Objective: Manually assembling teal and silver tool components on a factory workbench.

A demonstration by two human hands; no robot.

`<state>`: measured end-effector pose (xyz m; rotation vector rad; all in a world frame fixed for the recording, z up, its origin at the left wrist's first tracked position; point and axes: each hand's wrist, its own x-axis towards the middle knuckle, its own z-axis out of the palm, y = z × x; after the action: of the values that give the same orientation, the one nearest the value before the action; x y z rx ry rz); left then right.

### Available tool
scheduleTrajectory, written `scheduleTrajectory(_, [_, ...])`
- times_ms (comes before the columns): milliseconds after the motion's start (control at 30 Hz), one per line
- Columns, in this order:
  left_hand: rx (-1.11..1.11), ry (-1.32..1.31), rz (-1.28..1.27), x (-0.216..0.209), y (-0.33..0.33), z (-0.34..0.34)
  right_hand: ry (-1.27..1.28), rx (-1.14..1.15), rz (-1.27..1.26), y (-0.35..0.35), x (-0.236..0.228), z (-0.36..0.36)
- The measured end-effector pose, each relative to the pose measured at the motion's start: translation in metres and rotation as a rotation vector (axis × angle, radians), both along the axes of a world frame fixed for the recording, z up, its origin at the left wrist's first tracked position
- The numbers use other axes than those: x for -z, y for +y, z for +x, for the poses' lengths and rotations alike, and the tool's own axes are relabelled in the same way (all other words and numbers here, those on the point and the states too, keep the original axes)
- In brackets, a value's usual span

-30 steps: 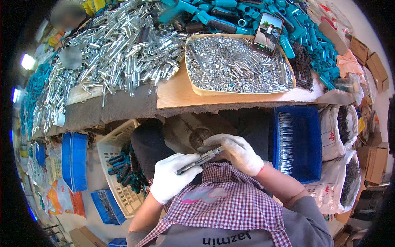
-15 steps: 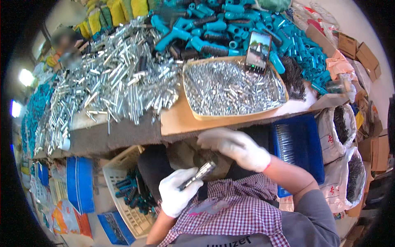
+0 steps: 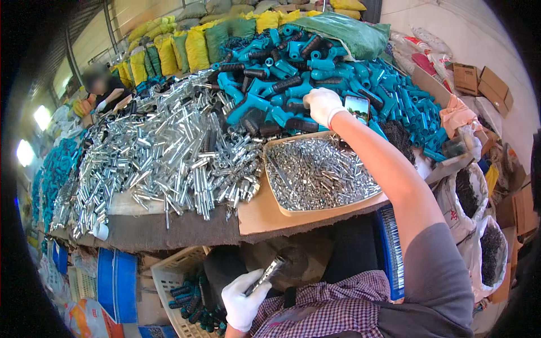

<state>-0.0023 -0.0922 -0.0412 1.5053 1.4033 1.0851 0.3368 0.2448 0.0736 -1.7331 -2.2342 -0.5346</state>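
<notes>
My left hand (image 3: 243, 301), in a white glove, is closed round a short shiny metal tube (image 3: 265, 276) with a dark part near the palm. The tube tilts up to the right above my lap. My right hand (image 3: 325, 107), also white-gloved, is stretched across the table to a heap of teal plastic handles (image 3: 298, 84) with black grips. Its fingers curl down among the handles, and their tips are partly hidden. What they grip, if anything, cannot be made out. A phone (image 3: 357, 109) with a lit screen stands right beside that wrist.
A cream tray (image 3: 315, 209) of small metal pieces lies under my right forearm. Loose metal tubes (image 3: 169, 152) cover the table's left. Below are a crate (image 3: 169, 276) of teal handles and a blue bin (image 3: 393, 253). Another person (image 3: 110, 93) sits at far left.
My right hand has moved from above my lap forward to the teal handles. My left hand still holds the metal tube. The view has tilted up, showing more of the back.
</notes>
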Motion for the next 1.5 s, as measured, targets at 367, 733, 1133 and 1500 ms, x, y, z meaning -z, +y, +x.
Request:
scheduleTrajectory(367, [0.036, 0.033, 0.029, -0.006, 0.016, 0.003, -0.433, 0.516, -0.447, 0.056, 0.005, -0.017])
scheduleTrajectory(733, [-0.006, 0.05, 0.084, -0.017, 0.006, 0.008, -0.143, 0.232, 0.011, -0.047, -0.075, -0.033])
scheduleTrajectory(1133, [0.054, 0.162, 0.145, -0.023, -0.002, 0.006, 1.237, -0.308, -0.907, -0.284, 0.036, -0.02])
scheduleTrajectory(1500, [0.362, 0.298, 0.235, -0.027, -0.023, 0.003, 0.712, -0.271, -1.53, -0.289, 0.028, -0.049])
